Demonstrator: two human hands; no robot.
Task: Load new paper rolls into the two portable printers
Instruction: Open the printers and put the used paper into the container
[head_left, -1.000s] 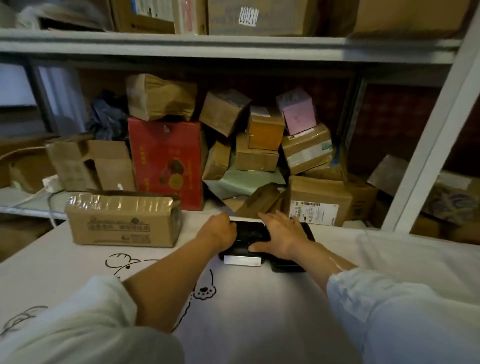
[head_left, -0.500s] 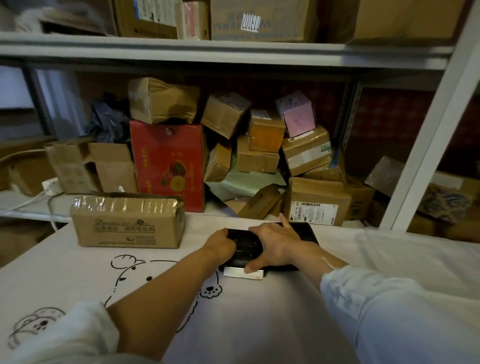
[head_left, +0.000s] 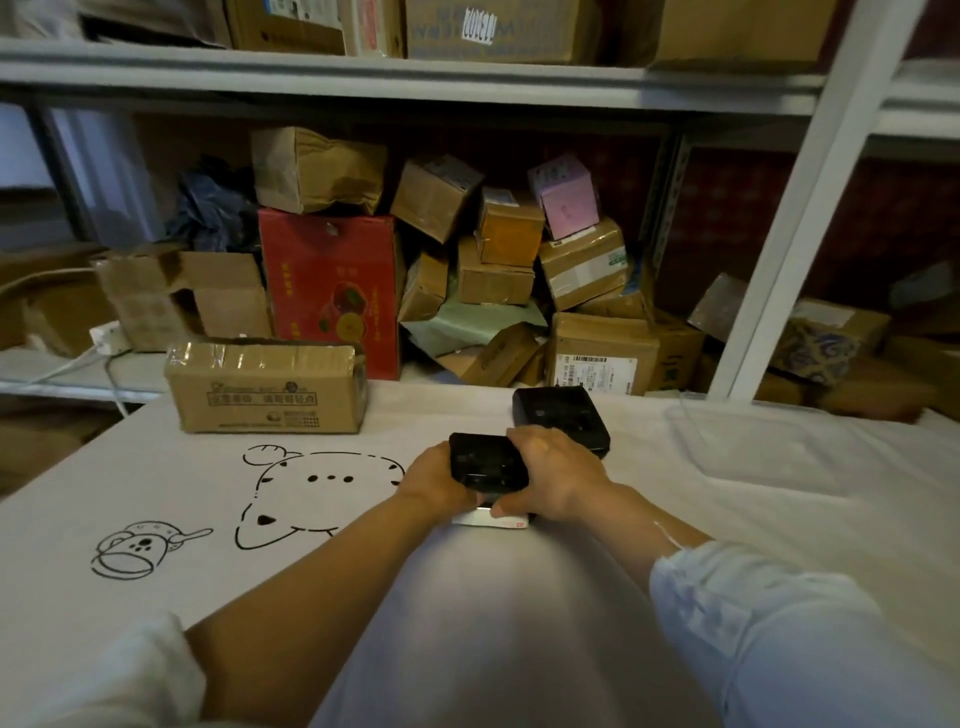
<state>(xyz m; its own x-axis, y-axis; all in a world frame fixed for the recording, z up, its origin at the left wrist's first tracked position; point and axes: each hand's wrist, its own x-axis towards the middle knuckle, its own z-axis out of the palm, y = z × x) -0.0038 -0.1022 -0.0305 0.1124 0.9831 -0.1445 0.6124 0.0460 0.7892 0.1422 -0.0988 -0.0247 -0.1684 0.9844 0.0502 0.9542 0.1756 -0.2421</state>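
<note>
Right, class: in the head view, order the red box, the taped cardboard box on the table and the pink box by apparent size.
1. Red box
2. Taped cardboard box, though it sits nearer the camera, so the gap is unsure
3. Pink box

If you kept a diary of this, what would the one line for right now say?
step: handling first printer | left hand: holds near printer | right hand: holds same printer | second printer: on table behind, untouched | paper roll: not visible
</note>
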